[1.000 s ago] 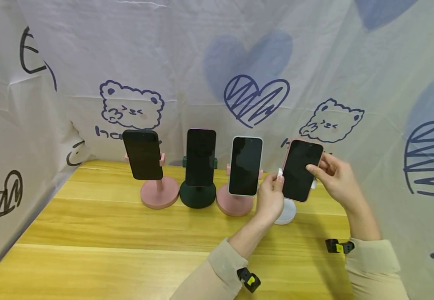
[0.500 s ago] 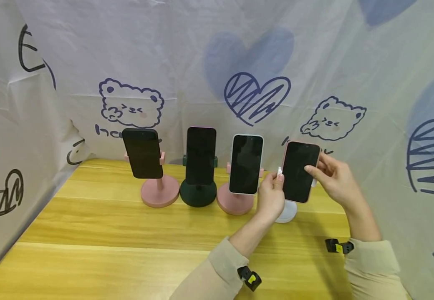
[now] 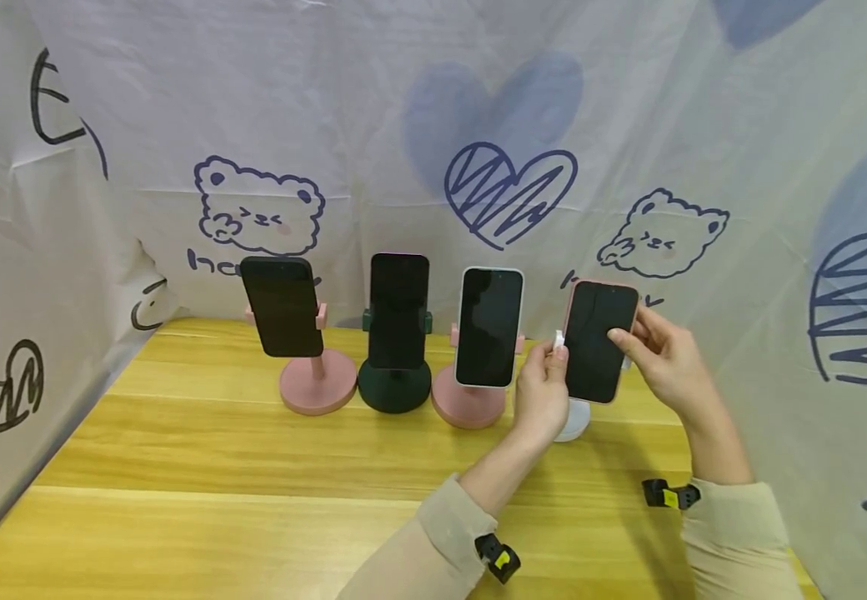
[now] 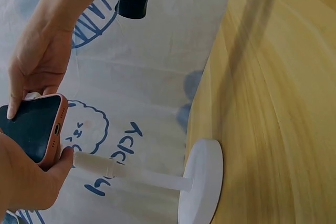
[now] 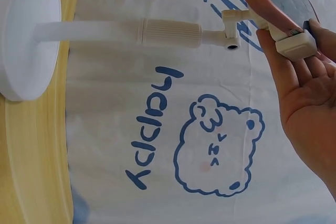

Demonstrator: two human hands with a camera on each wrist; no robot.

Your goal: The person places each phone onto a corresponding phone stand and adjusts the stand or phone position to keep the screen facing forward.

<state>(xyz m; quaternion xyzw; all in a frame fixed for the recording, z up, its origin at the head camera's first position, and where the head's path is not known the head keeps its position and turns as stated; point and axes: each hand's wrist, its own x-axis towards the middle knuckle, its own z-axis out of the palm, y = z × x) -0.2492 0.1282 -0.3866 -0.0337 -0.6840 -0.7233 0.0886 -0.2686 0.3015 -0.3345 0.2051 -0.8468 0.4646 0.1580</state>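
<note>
A smartphone (image 3: 594, 342) in a pink case, screen dark, sits in the holder of a white phone stand (image 4: 202, 182). At the phone's left edge, my left hand (image 3: 542, 392) pinches the stand's white clamp between thumb and fingers. On the opposite edge my right hand (image 3: 662, 358) grips the phone, thumb over the screen and fingers behind. In the right wrist view, a white clamp block (image 5: 296, 44) lies against the phone's edge beside the fingers of that hand. The stand's ribbed post (image 5: 170, 33) runs from its round base to the holder's joint.
To the left, several phones stand in a row: a white-edged phone (image 3: 489, 327) and a black phone (image 3: 282, 307) on pink stands, and a dark phone (image 3: 399, 310) on a green stand (image 3: 394, 387). A printed cloth (image 3: 373, 100) hangs behind the wooden table (image 3: 216, 467).
The pink-cased phone has shifted slightly left and turned a little more upright, the right hand moving with it. The left hand stays at the clamp.
</note>
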